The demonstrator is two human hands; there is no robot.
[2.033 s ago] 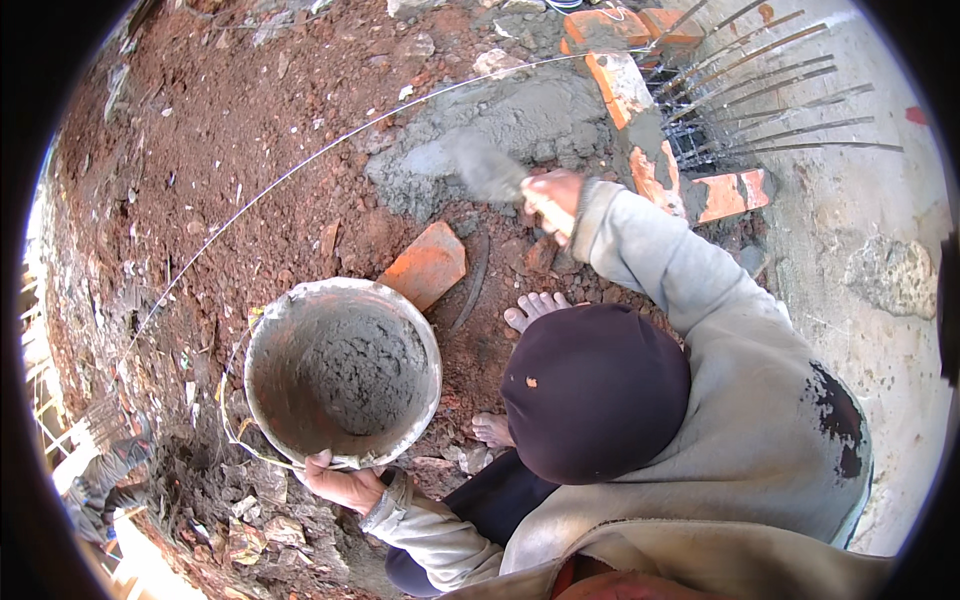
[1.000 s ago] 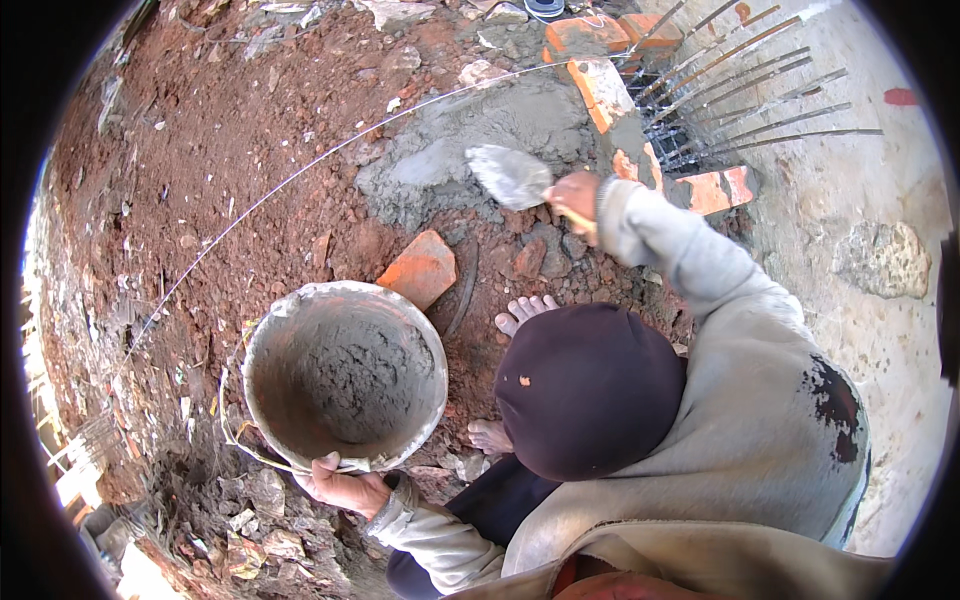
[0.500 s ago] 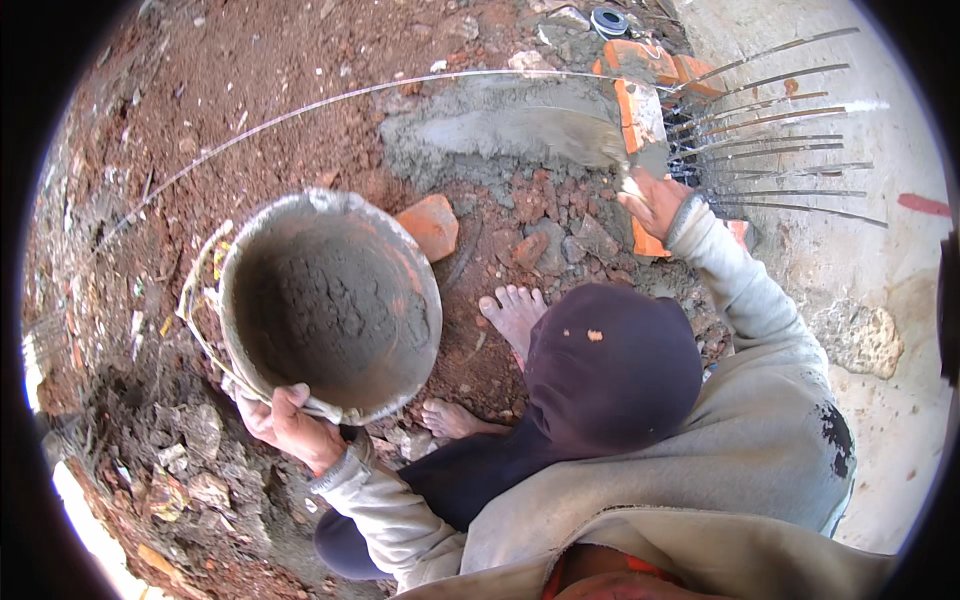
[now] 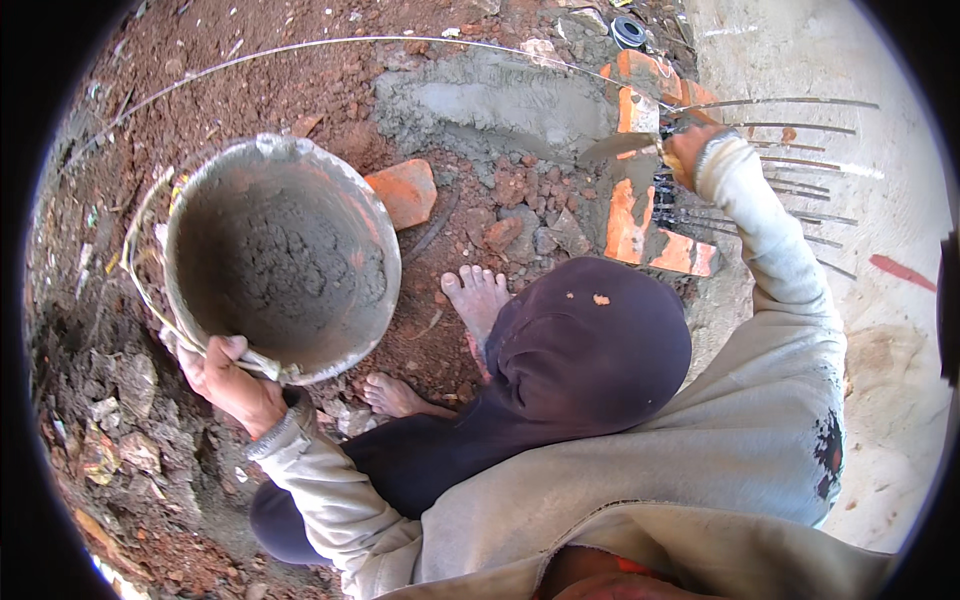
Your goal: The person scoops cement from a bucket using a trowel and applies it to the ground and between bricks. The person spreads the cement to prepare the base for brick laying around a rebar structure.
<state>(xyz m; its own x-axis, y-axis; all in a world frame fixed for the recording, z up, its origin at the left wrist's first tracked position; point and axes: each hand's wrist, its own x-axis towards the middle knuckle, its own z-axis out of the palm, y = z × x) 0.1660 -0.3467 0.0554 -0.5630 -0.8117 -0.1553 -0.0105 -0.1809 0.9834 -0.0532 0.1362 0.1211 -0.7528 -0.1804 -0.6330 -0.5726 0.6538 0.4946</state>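
Note:
My left hand is closed on the near rim of a round bucket, which is tilted toward me. Grey wet mortar lies inside it. My right hand grips the handle of a trowel, whose blade points left across the brickwork. Under and beside the blade stand orange bricks smeared with mortar, set around steel rods. To the left of them spreads a smoothed mortar bed on the soil.
A taut string line crosses above the mortar bed to the bricks. The rods stick out toward the concrete slab at right. A loose brick piece lies by the bucket, a wire roll at the far end. Rubble surrounds my bare feet.
My right hand with the trowel has moved off the mortar bed, farther away and right, onto the bricks near the rods. My left hand stays on the bucket's rim; the view has shifted.

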